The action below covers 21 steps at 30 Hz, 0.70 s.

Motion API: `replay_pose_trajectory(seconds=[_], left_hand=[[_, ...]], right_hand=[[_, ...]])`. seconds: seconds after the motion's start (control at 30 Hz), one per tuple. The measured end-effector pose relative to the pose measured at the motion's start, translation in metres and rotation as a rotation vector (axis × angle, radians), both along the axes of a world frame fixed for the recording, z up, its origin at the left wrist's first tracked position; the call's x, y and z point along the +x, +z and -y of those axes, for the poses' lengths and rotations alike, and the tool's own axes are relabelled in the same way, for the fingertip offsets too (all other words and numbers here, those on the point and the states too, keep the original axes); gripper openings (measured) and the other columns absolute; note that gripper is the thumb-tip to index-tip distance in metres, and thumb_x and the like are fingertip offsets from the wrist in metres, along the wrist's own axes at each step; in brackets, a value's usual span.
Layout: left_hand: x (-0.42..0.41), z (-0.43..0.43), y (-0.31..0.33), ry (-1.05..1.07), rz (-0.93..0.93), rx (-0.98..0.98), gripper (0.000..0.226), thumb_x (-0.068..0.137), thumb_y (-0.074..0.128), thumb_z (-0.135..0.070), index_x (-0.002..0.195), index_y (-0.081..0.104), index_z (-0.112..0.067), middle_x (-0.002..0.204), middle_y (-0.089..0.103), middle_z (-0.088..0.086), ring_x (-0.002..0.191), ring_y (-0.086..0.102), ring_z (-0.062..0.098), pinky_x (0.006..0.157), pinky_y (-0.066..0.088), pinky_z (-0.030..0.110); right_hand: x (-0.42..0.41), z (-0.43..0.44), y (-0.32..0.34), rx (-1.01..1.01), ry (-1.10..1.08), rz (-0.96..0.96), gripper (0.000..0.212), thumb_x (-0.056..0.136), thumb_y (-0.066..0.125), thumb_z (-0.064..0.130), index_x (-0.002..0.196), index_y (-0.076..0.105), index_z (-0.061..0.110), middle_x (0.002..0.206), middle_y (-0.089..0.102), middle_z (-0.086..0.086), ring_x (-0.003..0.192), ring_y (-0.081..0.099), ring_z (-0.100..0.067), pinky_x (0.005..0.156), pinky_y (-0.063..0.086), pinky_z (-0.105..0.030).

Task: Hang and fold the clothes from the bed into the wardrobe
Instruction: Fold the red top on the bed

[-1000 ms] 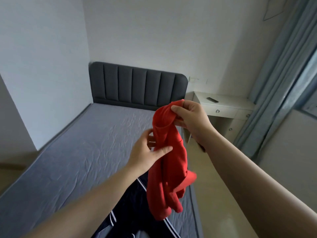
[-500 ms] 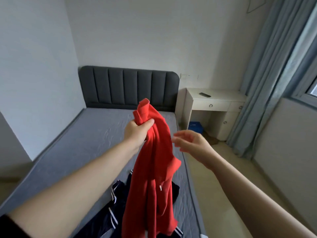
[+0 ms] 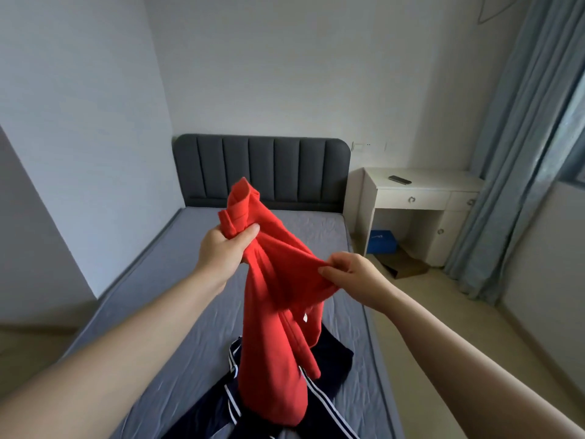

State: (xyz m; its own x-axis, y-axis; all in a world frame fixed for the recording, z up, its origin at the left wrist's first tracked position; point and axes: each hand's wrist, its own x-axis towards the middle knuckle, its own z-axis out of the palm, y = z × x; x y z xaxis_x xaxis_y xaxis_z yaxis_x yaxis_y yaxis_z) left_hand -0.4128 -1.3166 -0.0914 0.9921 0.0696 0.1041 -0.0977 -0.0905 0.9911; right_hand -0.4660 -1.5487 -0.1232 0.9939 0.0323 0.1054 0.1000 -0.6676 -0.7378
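Observation:
A red garment (image 3: 272, 327) hangs in the air above the bed (image 3: 177, 280). My left hand (image 3: 223, 251) grips its bunched upper end, which sticks up past my fist. My right hand (image 3: 351, 275) pinches a fold of the same garment lower down and to the right, stretching the cloth between both hands. The rest of the red fabric drapes down and hides part of a navy garment with white stripes (image 3: 332, 369) lying on the near end of the mattress. No wardrobe is in view.
A dark padded headboard (image 3: 262, 169) stands at the far end of the bed. A white desk (image 3: 421, 198) with a remote on top is to its right, a blue box (image 3: 383, 242) under it. Blue curtains (image 3: 512, 172) hang at the right. Bare floor runs beside the bed.
My right hand let go of the garment's top while my left hand took it; the right hand has now closed on a lower fold and pulled it rightward. The view shifted slightly.

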Motion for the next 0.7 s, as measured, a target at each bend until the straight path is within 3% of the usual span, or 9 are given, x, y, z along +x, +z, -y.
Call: replay_pose_trajectory(seconds=[0.1,0.17,0.27,0.33,0.4,0.5,0.57,0.7], left_hand=[[-0.001,-0.021,-0.014,0.022,-0.036,0.197,0.030,0.075,0.079,-0.034,0.095,0.069,-0.014,0.093,0.072,0.012,0.086,0.069,0.026,0.082,0.057,0.042],[-0.005,-0.035,-0.023,0.089,0.000,0.401,0.039,0.075,0.079,-0.035,0.100,0.061,-0.011,0.086,0.067,0.005,0.079,0.064,0.019,0.075,0.052,0.034],[-0.014,-0.044,-0.025,0.138,0.247,0.558,0.042,0.076,0.079,-0.028,0.105,0.052,-0.015,0.080,0.054,0.001,0.072,0.053,0.016,0.064,0.037,0.027],[-0.017,-0.041,-0.020,0.010,0.404,0.576,0.031,0.081,0.074,-0.018,0.107,0.057,-0.013,0.090,0.057,0.004,0.078,0.056,0.018,0.068,0.043,0.025],[-0.019,-0.033,-0.016,-0.146,0.445,0.593,0.024,0.087,0.066,-0.013,0.111,0.060,-0.012,0.104,0.061,0.002,0.091,0.059,0.015,0.078,0.048,0.024],[-0.021,-0.017,-0.015,-0.374,0.317,0.561,0.034,0.093,0.059,-0.020,0.127,0.057,-0.014,0.128,0.059,-0.002,0.117,0.053,0.008,0.094,0.042,0.016],[-0.025,-0.006,-0.018,-0.529,0.220,0.485,0.044,0.094,0.058,-0.024,0.137,0.048,-0.019,0.139,0.052,-0.006,0.129,0.044,0.004,0.104,0.036,0.022],[-0.032,0.020,-0.023,-0.720,0.154,0.362,0.055,0.093,0.061,-0.020,0.143,0.040,-0.032,0.141,0.050,-0.013,0.132,0.041,-0.002,0.107,0.037,0.025]], right_hand=[[0.006,-0.007,0.015,-0.015,-0.057,0.174,0.027,0.094,0.057,0.034,0.076,0.058,0.014,0.070,0.059,-0.001,0.061,0.057,-0.011,0.059,0.046,-0.027],[0.009,-0.011,0.026,-0.011,-0.050,0.241,0.028,0.094,0.057,0.037,0.077,0.057,0.016,0.069,0.059,-0.001,0.061,0.057,-0.012,0.056,0.046,-0.025],[0.010,-0.018,0.039,-0.145,0.067,0.285,0.023,0.094,0.057,0.039,0.078,0.055,0.022,0.072,0.059,0.004,0.065,0.059,-0.010,0.058,0.048,-0.023],[0.011,-0.024,0.044,-0.236,0.150,0.311,0.020,0.093,0.059,0.035,0.080,0.055,0.021,0.072,0.058,0.006,0.067,0.057,-0.010,0.060,0.047,-0.025],[0.010,-0.028,0.047,-0.285,0.205,0.321,0.018,0.092,0.061,0.032,0.080,0.053,0.021,0.072,0.058,0.006,0.067,0.056,-0.012,0.062,0.047,-0.028],[0.004,-0.028,0.053,-0.278,0.246,0.341,0.020,0.091,0.063,0.029,0.077,0.051,0.024,0.070,0.057,0.006,0.067,0.055,-0.012,0.063,0.047,-0.030],[-0.002,-0.024,0.056,-0.277,0.268,0.355,0.019,0.092,0.063,0.028,0.076,0.051,0.027,0.070,0.057,0.008,0.066,0.055,-0.008,0.062,0.047,-0.026],[-0.014,-0.013,0.063,-0.281,0.268,0.368,0.030,0.093,0.061,0.024,0.073,0.047,0.039,0.065,0.053,0.015,0.062,0.053,-0.001,0.057,0.040,-0.013]])
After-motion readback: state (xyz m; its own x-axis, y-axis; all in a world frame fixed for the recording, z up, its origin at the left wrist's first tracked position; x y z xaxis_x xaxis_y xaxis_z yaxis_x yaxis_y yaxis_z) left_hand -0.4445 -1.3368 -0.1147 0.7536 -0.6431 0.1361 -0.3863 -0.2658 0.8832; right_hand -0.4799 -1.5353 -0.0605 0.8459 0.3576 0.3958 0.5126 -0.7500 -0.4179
